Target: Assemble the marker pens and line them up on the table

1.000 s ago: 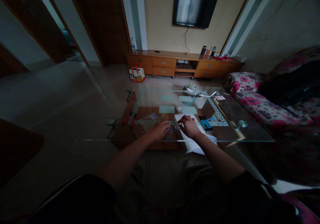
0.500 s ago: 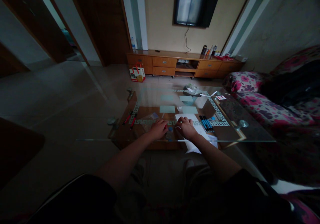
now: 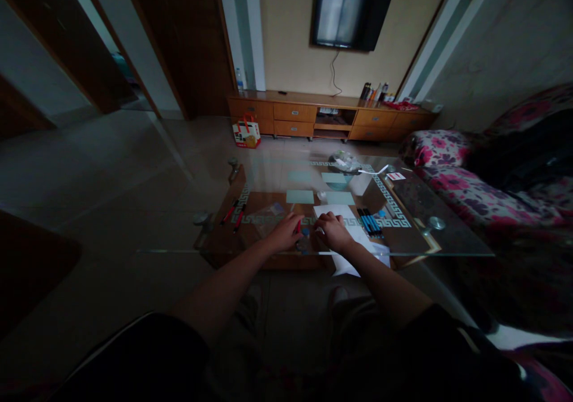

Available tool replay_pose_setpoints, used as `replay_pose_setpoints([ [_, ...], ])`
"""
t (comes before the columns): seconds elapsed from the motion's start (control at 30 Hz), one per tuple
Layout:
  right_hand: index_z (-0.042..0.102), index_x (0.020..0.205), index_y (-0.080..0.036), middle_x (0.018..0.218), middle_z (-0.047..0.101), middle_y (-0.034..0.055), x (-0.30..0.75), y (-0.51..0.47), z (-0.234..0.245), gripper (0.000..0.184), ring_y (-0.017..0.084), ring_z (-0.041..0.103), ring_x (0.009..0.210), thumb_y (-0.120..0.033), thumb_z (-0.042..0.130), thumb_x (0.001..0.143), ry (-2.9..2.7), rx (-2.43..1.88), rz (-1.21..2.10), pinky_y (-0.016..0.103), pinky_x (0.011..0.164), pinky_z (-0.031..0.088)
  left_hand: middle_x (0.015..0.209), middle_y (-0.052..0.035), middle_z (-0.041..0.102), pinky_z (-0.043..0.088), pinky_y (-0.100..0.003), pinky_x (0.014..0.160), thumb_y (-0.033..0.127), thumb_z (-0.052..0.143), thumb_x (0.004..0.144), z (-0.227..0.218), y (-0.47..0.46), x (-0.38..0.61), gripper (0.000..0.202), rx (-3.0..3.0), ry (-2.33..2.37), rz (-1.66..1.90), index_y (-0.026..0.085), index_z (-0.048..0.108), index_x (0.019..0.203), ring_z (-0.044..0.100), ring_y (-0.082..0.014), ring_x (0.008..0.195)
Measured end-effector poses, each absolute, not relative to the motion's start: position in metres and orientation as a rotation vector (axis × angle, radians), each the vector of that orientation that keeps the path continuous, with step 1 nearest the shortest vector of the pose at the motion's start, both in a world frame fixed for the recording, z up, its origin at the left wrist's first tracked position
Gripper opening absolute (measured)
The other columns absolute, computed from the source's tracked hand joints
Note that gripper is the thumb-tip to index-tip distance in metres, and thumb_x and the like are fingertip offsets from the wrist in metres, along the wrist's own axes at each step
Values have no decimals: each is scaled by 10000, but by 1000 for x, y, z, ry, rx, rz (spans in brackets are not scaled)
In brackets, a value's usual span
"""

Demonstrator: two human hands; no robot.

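My left hand [image 3: 286,233], over the near part of the glass table, is closed around a red pen [image 3: 298,227], of which only a short red piece shows. Just to its right, my right hand [image 3: 333,232] has its fingers curled in a pinch above a white sheet of paper [image 3: 353,232]. Something small and pale shows at those fingertips, too small to name. Between the hands lie small blue and dark pieces [image 3: 305,233]. Red-and-black pens [image 3: 239,218] rest at the left, and several black-and-blue pens [image 3: 369,221] lie side by side at the right.
The glass table [image 3: 461,241] has a transparent top over a brown lower shelf. Toward its far side are a clear plastic bag [image 3: 344,160] and a red-and-white card [image 3: 396,176]. A flowered sofa [image 3: 474,190] stands at the right. A wooden TV cabinet [image 3: 293,112] and a carton bag [image 3: 246,133] are beyond.
My left hand has turned slightly, and more of the red pen shows in it. My right hand has barely moved. The pens on the table lie as before.
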State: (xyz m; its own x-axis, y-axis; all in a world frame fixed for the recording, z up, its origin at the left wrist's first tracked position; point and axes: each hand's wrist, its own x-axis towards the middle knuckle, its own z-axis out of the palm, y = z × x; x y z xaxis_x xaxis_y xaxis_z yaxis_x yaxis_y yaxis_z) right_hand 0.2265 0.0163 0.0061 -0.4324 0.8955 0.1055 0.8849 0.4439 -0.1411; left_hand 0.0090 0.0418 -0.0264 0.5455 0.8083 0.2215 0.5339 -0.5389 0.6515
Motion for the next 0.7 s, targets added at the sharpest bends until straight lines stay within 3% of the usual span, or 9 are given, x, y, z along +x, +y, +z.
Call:
replay_pose_setpoints([
  [0.27,677,890,-210,899,700,65,225,15,10,96,247,503,994,-154,606,859,-2519,-1492,167,369,855,273,1295,-119,464,550,-323,840,120,638,800,-24,39,13,580,2090,1002,845,194,491,1356,601,-181,993],
  [0.43,677,922,-206,913,702,59,223,14,16,105,233,528,975,-163,610,853,-2406,-1446,159,351,853,292,1310,-148,505,560,-312,769,144,694,767,-19,40,16,654,1887,1064,992,185,462,1378,634,-147,868],
  [0.57,676,952,-212,950,692,51,224,15,19,138,222,564,971,-164,582,863,-2275,-1404,198,336,853,343,1083,-109,642,553,-320,753,190,723,763,-20,43,18,594,1703,1093,996,162,506,1315,658,-143,777],
  [0.7,666,1006,-192,969,671,68,226,14,20,201,207,594,927,-121,556,853,-2237,-1308,257,313,846,416,881,-52,692,545,-309,758,182,750,733,-24,45,19,534,1593,1044,1003,157,548,1226,674,-155,770],
])
